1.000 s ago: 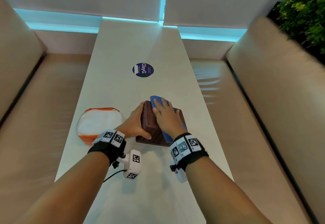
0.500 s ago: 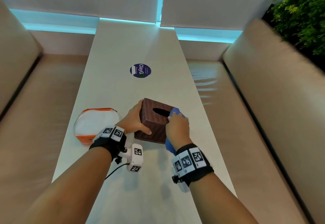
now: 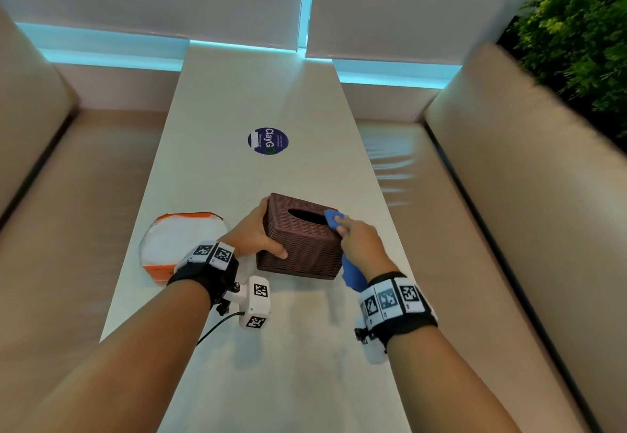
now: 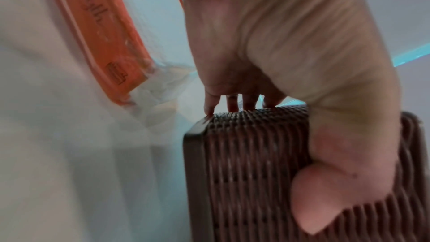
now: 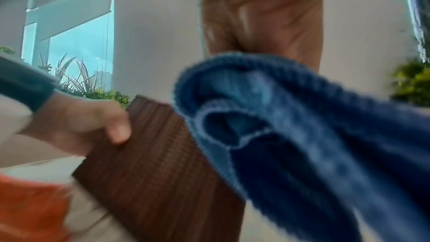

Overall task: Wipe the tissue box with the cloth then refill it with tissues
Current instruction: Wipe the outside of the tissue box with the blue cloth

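Note:
A brown woven tissue box (image 3: pixel 302 246) (image 4: pixel 267 181) (image 5: pixel 158 172) stands on the white table (image 3: pixel 237 93), its oval slot facing up and dark inside. My left hand (image 3: pixel 254 239) (image 4: pixel 291 98) grips its left side, thumb on the near face and fingers round the far edge. My right hand (image 3: pixel 359 246) holds a blue cloth (image 3: pixel 353 273) (image 5: pixel 291 135) against the box's right side; one cloth corner lies on the top near the slot and the rest hangs below my palm. An orange and white tissue pack (image 3: pixel 183 246) (image 4: pixel 97 34) lies on the table to the left.
A round purple sticker (image 3: pixel 268 141) sits on the table farther away. Beige bench seats (image 3: pixel 68 229) run along both sides of the narrow table. Green plants (image 3: pixel 576 42) stand at the far right behind the right backrest.
The cloth hand slid off the top of the box toward me and onto its right side. The box has settled upright from its tilted pose. My left hand kept its grip.

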`<state>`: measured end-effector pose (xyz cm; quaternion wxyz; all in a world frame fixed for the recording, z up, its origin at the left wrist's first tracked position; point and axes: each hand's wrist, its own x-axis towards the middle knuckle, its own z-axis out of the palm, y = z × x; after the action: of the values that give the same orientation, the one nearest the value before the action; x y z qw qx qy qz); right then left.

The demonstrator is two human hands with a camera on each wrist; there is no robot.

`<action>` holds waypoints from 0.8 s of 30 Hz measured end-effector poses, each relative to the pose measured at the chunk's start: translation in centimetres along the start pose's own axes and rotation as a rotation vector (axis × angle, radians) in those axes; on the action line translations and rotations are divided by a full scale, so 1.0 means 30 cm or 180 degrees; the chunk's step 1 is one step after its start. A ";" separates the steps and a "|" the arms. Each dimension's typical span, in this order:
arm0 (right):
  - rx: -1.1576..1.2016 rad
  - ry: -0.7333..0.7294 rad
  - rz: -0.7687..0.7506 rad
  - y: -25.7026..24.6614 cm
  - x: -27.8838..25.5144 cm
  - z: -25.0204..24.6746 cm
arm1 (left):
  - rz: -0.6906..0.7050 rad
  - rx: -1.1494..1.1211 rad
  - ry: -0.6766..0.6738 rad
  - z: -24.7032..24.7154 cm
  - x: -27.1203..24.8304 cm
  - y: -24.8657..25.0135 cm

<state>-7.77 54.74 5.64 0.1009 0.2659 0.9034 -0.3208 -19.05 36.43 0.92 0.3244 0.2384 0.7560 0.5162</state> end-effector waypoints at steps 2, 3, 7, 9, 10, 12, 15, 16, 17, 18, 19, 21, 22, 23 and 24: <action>0.0194 0.0107 0.0057 -0.036 0.020 -0.049 | 0.0046 0.0116 -0.0059 0.002 0.004 0.007; 0.0469 0.0151 -0.0016 -0.065 0.027 -0.064 | 0.0055 0.0180 -0.0058 0.005 0.003 0.008; 0.0577 -0.0420 -0.0439 -0.187 0.046 0.004 | 0.0029 0.0379 0.0078 0.015 0.010 0.011; 0.0030 -0.0597 -0.0385 -0.201 0.046 0.081 | 0.0038 0.0499 0.0088 0.017 0.013 0.015; -0.0158 -0.0529 -0.0345 -0.197 0.050 0.106 | 0.0037 0.0530 0.0080 0.016 0.012 0.015; -0.0327 -0.0318 -0.0369 -0.183 0.066 0.123 | 0.0006 0.0527 0.0095 0.014 0.008 0.010; -0.0334 -0.0238 -0.0221 -0.117 0.108 0.109 | 0.0002 0.0391 0.0098 0.015 0.000 0.003; -0.0319 -0.0218 -0.0110 -0.087 0.122 0.098 | 0.0014 0.0332 0.0077 0.016 -0.002 0.001; -0.0289 -0.0204 0.0012 -0.060 0.134 0.086 | 0.0020 0.0292 0.0059 0.016 -0.004 0.001; -0.0226 -0.0210 0.0139 -0.037 0.143 0.075 | 0.0037 0.0264 0.0050 0.016 -0.005 -0.001; -0.0152 -0.0231 0.0250 -0.023 0.145 0.066 | 0.0046 0.0238 0.0047 0.015 -0.006 -0.002; -0.0059 -0.0285 0.0401 -0.026 0.144 0.057 | 0.0064 0.0174 0.0041 0.015 -0.007 -0.009; -0.0097 -0.0296 0.0417 -0.036 0.144 0.062 | 0.0067 0.0137 0.0024 0.015 -0.009 -0.011; -0.0189 -0.0291 0.0389 -0.051 0.140 0.070 | 0.0053 0.0105 0.0010 0.014 -0.012 -0.011; -0.0290 -0.0275 0.0305 -0.069 0.135 0.081 | 0.0047 0.0079 -0.0001 0.013 -0.015 -0.011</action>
<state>-12.27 53.54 3.43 0.1670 0.2899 0.8982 -0.2853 -18.48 36.24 0.63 0.3177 0.2481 0.7604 0.5092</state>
